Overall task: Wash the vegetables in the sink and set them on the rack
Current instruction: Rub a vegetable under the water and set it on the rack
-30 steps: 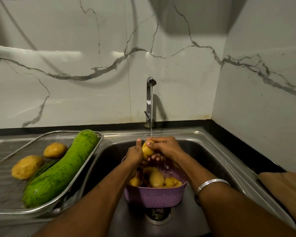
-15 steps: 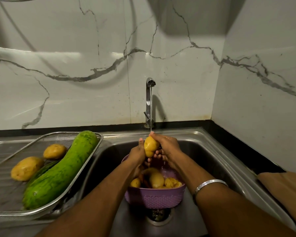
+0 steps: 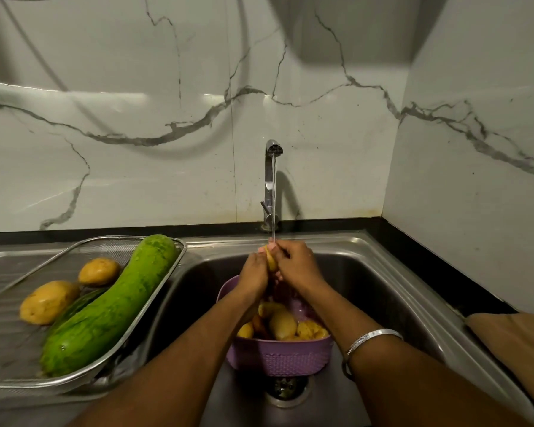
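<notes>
On the left, a wire rack (image 3: 154, 298) on the bench's steel drainboard already holds a long green gourd (image 3: 111, 306) and two yellow potatoes (image 3: 48, 301); at centre, over the sink (image 3: 383, 272), the left hand (image 3: 255, 272) and right hand (image 3: 296, 266) clamp their fingers round one small yellow potato (image 3: 271, 261) under the tap's (image 3: 272, 180) thin stream; it looks wet and mostly hidden; below, a purple basket (image 3: 278, 355) holds more potatoes. The washing step seems half done; next, carry this one left to the rack.
</notes>
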Action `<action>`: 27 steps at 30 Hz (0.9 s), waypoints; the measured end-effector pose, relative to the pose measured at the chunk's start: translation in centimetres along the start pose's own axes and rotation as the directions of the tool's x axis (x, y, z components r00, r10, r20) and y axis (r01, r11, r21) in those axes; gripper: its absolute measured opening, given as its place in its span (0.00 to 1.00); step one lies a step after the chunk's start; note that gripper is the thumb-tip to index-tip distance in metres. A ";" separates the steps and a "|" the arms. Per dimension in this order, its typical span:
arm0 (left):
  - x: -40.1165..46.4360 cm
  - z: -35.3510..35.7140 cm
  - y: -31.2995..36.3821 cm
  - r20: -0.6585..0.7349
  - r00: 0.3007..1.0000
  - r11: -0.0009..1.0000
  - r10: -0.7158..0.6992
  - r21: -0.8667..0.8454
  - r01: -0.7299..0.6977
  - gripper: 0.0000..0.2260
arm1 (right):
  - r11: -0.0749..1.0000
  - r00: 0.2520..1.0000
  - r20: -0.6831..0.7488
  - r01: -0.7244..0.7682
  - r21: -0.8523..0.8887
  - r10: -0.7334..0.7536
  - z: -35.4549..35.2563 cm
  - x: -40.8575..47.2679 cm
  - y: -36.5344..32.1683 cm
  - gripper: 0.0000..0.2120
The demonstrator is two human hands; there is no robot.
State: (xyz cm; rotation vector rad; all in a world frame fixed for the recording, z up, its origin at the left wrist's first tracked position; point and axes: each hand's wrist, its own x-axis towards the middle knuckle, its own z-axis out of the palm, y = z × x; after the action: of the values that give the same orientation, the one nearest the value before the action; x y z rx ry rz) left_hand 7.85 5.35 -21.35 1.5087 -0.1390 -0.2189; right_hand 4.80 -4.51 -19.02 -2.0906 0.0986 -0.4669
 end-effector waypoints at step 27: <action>-0.5 -1.4 0.5 -0.062 0.981 0.962 -0.183 0.194 0.192 0.27 | 1.000 1.000 0.013 0.013 0.024 -0.014 -1.2 -0.8 1.2 0.13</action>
State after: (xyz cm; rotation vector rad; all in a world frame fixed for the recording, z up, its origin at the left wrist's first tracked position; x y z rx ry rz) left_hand 7.74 6.88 -20.89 1.7272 0.0184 -0.3319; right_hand 3.80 -5.91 -19.70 -2.0718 0.0711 -0.4605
